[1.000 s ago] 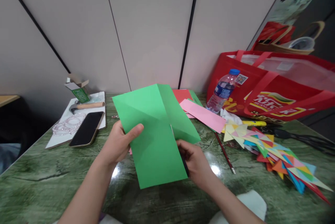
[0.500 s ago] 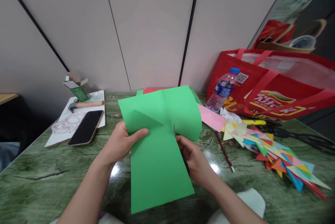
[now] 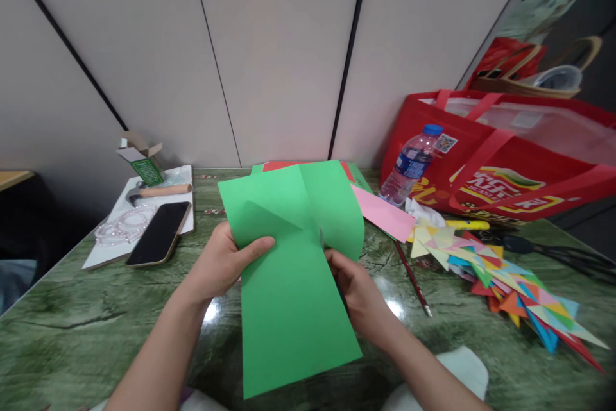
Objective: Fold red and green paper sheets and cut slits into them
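Fingers of the left hand [image 3: 228,267] are pinching a creased green paper sheet [image 3: 293,315] above a glossy green-patterned bench [image 3: 120,347], while those of the right hand [image 3: 359,292] are gripping a mostly hidden, grey-bladed metal tool [image 3: 321,238] at the sheet's slit; a long pink paper strip [image 3: 385,213] is lying beyond.

“HUANLE” [image 3: 482,196] and QR code [image 3: 445,143] on red bag [image 3: 543,164]
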The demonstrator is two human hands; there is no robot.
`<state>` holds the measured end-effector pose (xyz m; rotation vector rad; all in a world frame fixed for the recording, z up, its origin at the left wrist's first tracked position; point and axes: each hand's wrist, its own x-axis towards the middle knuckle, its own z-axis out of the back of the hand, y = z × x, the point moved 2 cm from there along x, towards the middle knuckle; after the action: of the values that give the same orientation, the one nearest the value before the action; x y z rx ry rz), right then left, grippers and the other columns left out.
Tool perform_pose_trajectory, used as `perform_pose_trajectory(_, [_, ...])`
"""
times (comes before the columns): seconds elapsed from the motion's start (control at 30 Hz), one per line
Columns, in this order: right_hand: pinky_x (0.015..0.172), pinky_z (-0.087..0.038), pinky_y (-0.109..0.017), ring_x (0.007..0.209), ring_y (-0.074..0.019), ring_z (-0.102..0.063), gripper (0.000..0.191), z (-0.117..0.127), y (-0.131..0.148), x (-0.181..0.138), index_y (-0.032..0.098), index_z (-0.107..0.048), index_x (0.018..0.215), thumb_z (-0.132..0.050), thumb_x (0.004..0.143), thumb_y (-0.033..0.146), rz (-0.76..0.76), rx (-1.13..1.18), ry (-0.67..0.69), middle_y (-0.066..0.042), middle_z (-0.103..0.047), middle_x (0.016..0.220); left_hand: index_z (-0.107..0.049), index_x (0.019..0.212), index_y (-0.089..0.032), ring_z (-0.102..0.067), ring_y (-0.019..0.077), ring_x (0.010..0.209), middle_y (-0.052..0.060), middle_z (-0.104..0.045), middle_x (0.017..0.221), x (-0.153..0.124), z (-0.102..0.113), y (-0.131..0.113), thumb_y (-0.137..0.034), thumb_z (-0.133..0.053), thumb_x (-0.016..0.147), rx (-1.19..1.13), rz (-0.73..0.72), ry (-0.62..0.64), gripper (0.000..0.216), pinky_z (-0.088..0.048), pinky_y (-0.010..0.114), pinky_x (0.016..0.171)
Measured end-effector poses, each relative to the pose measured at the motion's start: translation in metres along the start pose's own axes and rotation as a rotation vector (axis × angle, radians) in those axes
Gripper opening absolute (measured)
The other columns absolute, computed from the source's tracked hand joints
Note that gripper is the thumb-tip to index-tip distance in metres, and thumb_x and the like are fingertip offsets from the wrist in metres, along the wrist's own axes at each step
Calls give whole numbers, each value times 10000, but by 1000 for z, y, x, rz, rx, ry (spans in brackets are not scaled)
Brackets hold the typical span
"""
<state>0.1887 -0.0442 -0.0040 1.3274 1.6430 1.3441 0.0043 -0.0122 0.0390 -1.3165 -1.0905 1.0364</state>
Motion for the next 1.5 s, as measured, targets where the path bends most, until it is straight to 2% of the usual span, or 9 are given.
perform_pose_trajectory(0.43, [603, -455, -225, 649, -129, -578, 215, -1, 0, 1, 189, -627, 744, -746, 573, 247, -19, 0, -46, 4, -655, 727, -632, 914, -193, -661, 198, 787, 46, -703, 926, -1, 0, 0, -221, -686, 671, -23, 12, 0, 251, -556, 292, 653])
perform_pose_trajectory(0.73, [575, -452, -207, 628, -122, -583, 247, -1, -1, 1, 192, -648, 754, -762, 543, 252, -38, 26, -64, 12, -655, 673, -602, 923, -169, -657, 235, 813, 81, -689, 968, -1, -1, -1, -246, -686, 667, 10, 32, -16, 280, -554, 334, 655])
perform_pose_trajectory(1.5, [587, -461, -233, 618, -133, -588, 204, -1, -3, 1, 195, -659, 744, -731, 587, 301, -81, 57, -81, 6, -660, 667, -559, 965, -170, -646, 251, 844, 90, -676, 986, 0, -2, -2, -272, -690, 660, -5, 55, -28, 347, -553, 340, 645])
